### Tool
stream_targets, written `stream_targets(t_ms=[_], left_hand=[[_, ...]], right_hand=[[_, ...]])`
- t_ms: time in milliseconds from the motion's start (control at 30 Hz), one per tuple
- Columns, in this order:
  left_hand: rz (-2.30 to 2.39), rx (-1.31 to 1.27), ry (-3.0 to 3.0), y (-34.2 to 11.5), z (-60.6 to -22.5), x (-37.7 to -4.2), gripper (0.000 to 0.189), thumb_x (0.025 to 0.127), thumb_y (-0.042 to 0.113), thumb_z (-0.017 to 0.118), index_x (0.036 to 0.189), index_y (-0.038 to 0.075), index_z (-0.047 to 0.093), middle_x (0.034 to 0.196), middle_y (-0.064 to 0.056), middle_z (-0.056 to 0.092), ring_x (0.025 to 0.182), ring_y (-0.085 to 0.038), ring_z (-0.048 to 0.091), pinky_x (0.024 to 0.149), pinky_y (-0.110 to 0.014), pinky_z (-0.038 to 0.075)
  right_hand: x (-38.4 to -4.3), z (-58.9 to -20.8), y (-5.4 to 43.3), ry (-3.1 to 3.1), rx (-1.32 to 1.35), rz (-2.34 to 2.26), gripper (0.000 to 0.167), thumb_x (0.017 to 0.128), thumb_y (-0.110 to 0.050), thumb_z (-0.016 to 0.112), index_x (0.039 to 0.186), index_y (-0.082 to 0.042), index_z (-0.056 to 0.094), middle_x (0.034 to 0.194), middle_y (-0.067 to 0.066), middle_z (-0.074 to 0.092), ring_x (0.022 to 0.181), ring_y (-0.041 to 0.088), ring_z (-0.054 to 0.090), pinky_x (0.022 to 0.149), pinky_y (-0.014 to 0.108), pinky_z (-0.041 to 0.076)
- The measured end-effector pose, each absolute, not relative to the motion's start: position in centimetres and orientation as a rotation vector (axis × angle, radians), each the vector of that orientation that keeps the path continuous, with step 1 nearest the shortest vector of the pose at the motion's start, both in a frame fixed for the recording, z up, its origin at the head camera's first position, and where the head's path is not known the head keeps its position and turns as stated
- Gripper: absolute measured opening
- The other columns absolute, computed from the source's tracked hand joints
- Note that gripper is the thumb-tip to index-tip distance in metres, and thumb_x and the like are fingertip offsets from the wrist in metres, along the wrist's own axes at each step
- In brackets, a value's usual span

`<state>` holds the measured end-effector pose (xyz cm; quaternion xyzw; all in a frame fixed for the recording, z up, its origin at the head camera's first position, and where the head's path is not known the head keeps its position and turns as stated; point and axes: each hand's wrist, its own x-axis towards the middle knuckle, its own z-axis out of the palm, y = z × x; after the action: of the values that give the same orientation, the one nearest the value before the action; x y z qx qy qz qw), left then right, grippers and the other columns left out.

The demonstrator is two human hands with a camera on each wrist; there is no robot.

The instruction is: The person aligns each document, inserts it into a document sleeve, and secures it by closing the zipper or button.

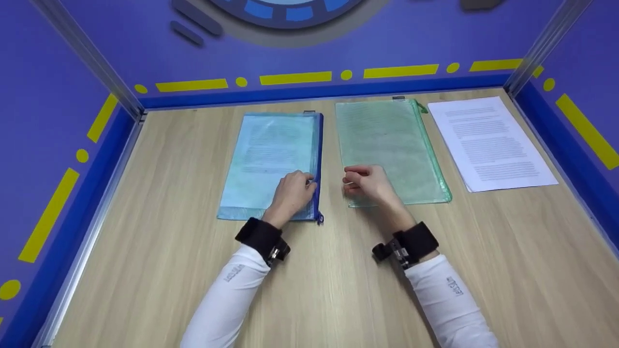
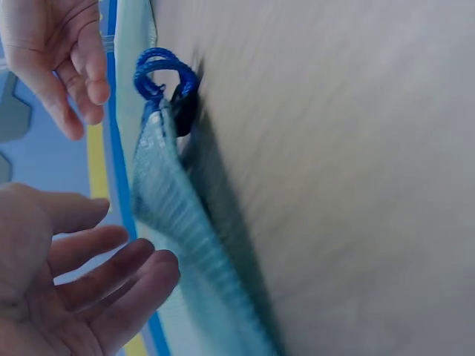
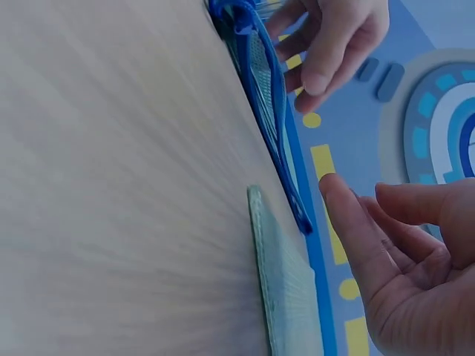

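Observation:
A blue mesh zip pouch (image 1: 242, 179) lies in the middle of the table with printed paper inside. Over its zipper side hovers my left hand (image 1: 292, 191), fingers loosely bent; the left wrist view shows nothing in that hand (image 2: 89, 282). A blue cord loop (image 2: 165, 70) hangs at the zipper's near end. In the right wrist view two blue zipper edges (image 3: 278, 111) stand apart. My right hand (image 1: 371, 183) is above the left edge of a flat green mesh zip pouch (image 1: 387, 130). Its thumb and fingers (image 3: 349, 215) are apart and hold nothing.
A stack of printed white sheets (image 1: 493, 145) lies at the right, beside the green pouch. Blue-purple panels with yellow marks (image 1: 300, 77) wall the wooden table (image 1: 319, 290) at the back and both sides.

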<state>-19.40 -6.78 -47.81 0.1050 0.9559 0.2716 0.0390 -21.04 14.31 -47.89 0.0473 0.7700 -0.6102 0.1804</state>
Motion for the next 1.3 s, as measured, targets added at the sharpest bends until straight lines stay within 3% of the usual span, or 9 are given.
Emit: stream_targets(t_ms=[200,367,467,533,733,933,1067,1300], left_hand=[[0.597,0.543,2.818,-8.7,-47.0,-18.3,0.045,0.096,0.034,0.064,0.131,0.006,0.064,0.128,-0.017,0.065,0.119,-0.034,0.062,0.102,-0.045,0.05],[0.434,0.589,2.72,-10.0,-47.4,-17.4,0.079,0.084,0.052,0.073,0.146,0.009,0.049,0.155,-0.015,0.043,0.142,-0.034,0.042,0.117,-0.046,0.037],[0.372,0.598,2.69,-10.2,-47.9,-16.9,0.098,0.077,0.057,0.078,0.152,0.008,0.038,0.163,-0.016,0.029,0.149,-0.036,0.03,0.119,-0.051,0.032],[0.343,0.61,2.705,-10.0,-48.0,-16.9,0.101,0.076,0.058,0.078,0.153,0.008,0.036,0.163,-0.016,0.027,0.149,-0.037,0.03,0.118,-0.054,0.033],[0.361,0.642,2.752,-9.5,-47.7,-17.4,0.078,0.083,0.049,0.076,0.144,0.008,0.051,0.152,-0.015,0.046,0.138,-0.034,0.045,0.111,-0.048,0.042],[0.459,0.74,2.818,-9.5,-47.4,-17.2,0.039,0.094,0.029,0.068,0.127,0.008,0.068,0.122,-0.011,0.07,0.114,-0.029,0.064,0.099,-0.043,0.051],[0.56,0.771,2.875,-9.3,-47.5,-17.0,0.026,0.096,0.019,0.064,0.118,0.008,0.073,0.11,-0.01,0.075,0.104,-0.028,0.069,0.092,-0.042,0.055],[0.914,0.654,2.971,-9.0,-46.5,-17.2,0.018,0.095,0.015,0.066,0.109,0.01,0.076,0.101,-0.006,0.076,0.092,-0.021,0.071,0.079,-0.037,0.056]], right_hand=[[-20.9,-47.7,15.4,2.191,0.088,-1.718,0.043,0.101,-0.021,0.055,0.138,0.0,0.055,0.126,0.026,0.066,0.089,0.015,0.074,0.085,0.032,0.06],[-20.8,-47.8,16.1,2.238,0.042,-1.682,0.043,0.101,-0.023,0.055,0.138,0.0,0.056,0.125,0.024,0.067,0.098,0.022,0.074,0.09,0.035,0.059],[-20.6,-47.8,16.5,2.255,0.034,-1.662,0.043,0.102,-0.024,0.055,0.138,-0.001,0.056,0.124,0.023,0.068,0.103,0.025,0.073,0.092,0.037,0.058],[-20.6,-47.8,16.7,2.263,0.027,-1.649,0.043,0.102,-0.025,0.054,0.138,-0.002,0.055,0.124,0.022,0.068,0.103,0.025,0.073,0.092,0.037,0.058],[-20.6,-47.5,17.1,2.283,0.001,-1.634,0.042,0.102,-0.025,0.054,0.137,-0.002,0.056,0.123,0.021,0.068,0.103,0.025,0.073,0.095,0.039,0.057],[-20.3,-47.4,16.9,2.301,-0.034,-1.624,0.041,0.102,-0.026,0.055,0.136,-0.003,0.058,0.123,0.02,0.068,0.105,0.026,0.072,0.096,0.04,0.056],[-19.8,-47.6,16.3,2.294,-0.117,-1.566,0.042,0.102,-0.026,0.055,0.136,-0.002,0.058,0.128,0.019,0.067,0.11,0.028,0.069,0.098,0.042,0.055],[-19.1,-47.1,15.5,2.24,-0.283,-1.586,0.045,0.099,-0.025,0.06,0.137,0.0,0.057,0.135,0.02,0.063,0.119,0.031,0.065,0.102,0.043,0.053]])
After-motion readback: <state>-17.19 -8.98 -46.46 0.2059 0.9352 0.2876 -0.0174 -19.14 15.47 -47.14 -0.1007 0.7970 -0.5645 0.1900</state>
